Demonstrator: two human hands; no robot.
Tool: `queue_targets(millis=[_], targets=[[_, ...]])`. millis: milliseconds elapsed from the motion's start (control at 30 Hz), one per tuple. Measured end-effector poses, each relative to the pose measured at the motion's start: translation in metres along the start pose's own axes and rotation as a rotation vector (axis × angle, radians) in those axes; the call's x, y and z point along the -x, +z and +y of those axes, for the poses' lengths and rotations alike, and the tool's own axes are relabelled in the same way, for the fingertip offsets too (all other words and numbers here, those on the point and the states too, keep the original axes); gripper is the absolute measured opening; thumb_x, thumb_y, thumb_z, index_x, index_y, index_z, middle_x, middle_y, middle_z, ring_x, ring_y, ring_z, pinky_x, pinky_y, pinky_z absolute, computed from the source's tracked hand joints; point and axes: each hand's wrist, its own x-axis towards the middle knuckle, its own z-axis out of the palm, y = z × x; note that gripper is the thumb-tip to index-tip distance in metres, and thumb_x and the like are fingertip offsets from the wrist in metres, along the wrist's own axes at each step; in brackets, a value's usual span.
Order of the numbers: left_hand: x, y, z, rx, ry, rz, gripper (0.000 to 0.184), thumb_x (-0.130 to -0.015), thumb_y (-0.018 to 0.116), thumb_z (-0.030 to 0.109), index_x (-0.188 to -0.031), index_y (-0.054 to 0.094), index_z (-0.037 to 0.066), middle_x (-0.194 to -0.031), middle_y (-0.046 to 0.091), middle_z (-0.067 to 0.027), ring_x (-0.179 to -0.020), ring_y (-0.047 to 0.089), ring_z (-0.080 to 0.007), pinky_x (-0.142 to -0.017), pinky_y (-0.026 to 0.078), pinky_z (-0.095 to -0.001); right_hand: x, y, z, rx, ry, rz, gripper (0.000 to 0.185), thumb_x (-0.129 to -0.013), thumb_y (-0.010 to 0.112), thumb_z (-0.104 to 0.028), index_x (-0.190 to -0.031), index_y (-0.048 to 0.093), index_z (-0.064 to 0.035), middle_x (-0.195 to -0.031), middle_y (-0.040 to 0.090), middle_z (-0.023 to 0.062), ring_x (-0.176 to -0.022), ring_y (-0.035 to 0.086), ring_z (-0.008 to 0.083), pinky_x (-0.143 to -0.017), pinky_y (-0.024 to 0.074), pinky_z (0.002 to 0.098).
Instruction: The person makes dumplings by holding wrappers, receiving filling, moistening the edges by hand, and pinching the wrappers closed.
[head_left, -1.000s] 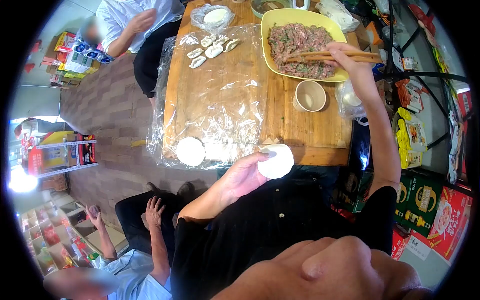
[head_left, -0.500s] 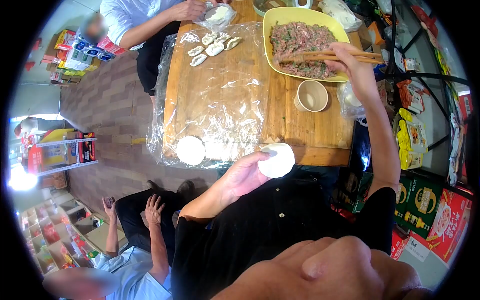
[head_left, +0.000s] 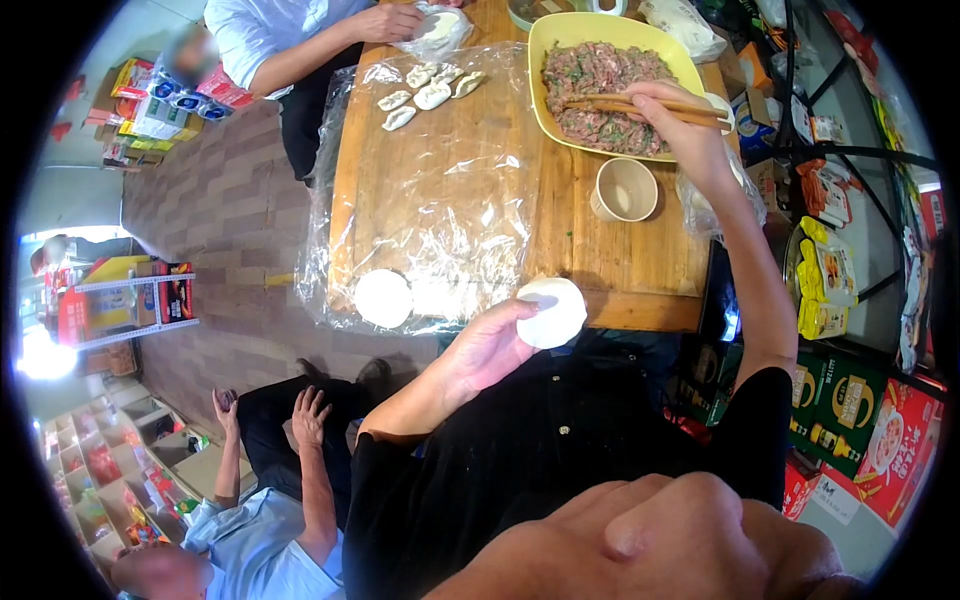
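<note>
My left hand [head_left: 492, 350] pinches a round white dumpling wrapper [head_left: 553, 313] at the near edge of the wooden table. In my right hand [head_left: 672, 122] is a pair of wooden chopsticks [head_left: 690, 107], their tips in the minced meat filling [head_left: 600, 75]. A yellow tray [head_left: 538, 100] holds that filling, which is flecked with green. Several folded dumplings [head_left: 432, 95] lie on clear plastic film [head_left: 430, 180] at the far left. On the film's near left corner rests a stack of round wrappers [head_left: 384, 298]. Below the tray stands a paper cup [head_left: 625, 190].
Across the wooden table [head_left: 620, 270], another person's hand [head_left: 392, 22] is at a plastic bag [head_left: 437, 30] with something white inside. A seated person [head_left: 270, 530] is at lower left. Shelves with packets [head_left: 822, 275] and boxes [head_left: 835, 400] stand close on the right.
My right hand has moved left and slightly up with the chopsticks, further over the tray. My left hand has lifted the wrapper slightly. The seated person's head has shifted a little.
</note>
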Motion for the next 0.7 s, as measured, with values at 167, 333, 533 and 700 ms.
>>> queue_targets(millis=[167, 333, 533, 700], targets=[[0.000, -0.003, 0.007, -0.027, 0.080, -0.124, 0.056, -0.089, 0.054, 0.018, -0.136, 0.038, -0.008, -0.135, 0.050, -0.0195, -0.127, 0.049, -0.0289, -0.111, 0.034, -0.0395, 0.008, -0.015, -0.011, -0.206, 0.174, 0.051, 0.024, -0.094, 0.061, -0.013, -0.107, 0.064, 0.0065, -0.105, 0.065, 0.0111, -0.095, 0.064, 0.0171, -0.085, 0.0569, 0.0291], [-0.003, 0.019, 0.027, -0.016, 0.185, -0.199, 0.056, -0.096, 0.040, 0.028, -0.138, 0.036, -0.010, -0.140, 0.046, -0.0244, -0.132, 0.045, -0.0314, -0.114, 0.031, -0.0396, 0.034, -0.035, -0.014, -0.446, 0.162, 0.101, 0.025, -0.096, 0.055, -0.011, -0.114, 0.058, 0.0069, -0.112, 0.062, 0.0142, -0.103, 0.062, 0.0198, -0.088, 0.0546, 0.0309], [0.005, 0.039, 0.032, 0.063, 0.190, -0.282, 0.074, -0.101, 0.019, 0.053, -0.142, 0.031, -0.008, -0.142, 0.040, -0.0276, -0.133, 0.041, -0.0355, -0.115, 0.029, -0.0422, 0.107, -0.029, -0.075, -0.486, 0.128, 0.013, 0.024, -0.097, 0.052, -0.011, -0.112, 0.058, 0.0071, -0.109, 0.063, 0.0168, -0.101, 0.064, 0.0240, -0.088, 0.0552, 0.0366], [0.026, 0.047, 0.018, 0.118, 0.115, -0.395, 0.085, -0.097, 0.015, 0.062, -0.144, 0.024, -0.009, -0.146, 0.030, -0.0317, -0.136, 0.034, -0.0429, -0.114, 0.032, -0.0448, 0.144, -0.025, -0.099, -0.341, -0.004, -0.213, 0.031, -0.090, 0.063, -0.017, -0.110, 0.057, 0.0059, -0.105, 0.064, 0.0172, -0.100, 0.065, 0.0286, -0.090, 0.0524, 0.0398]])
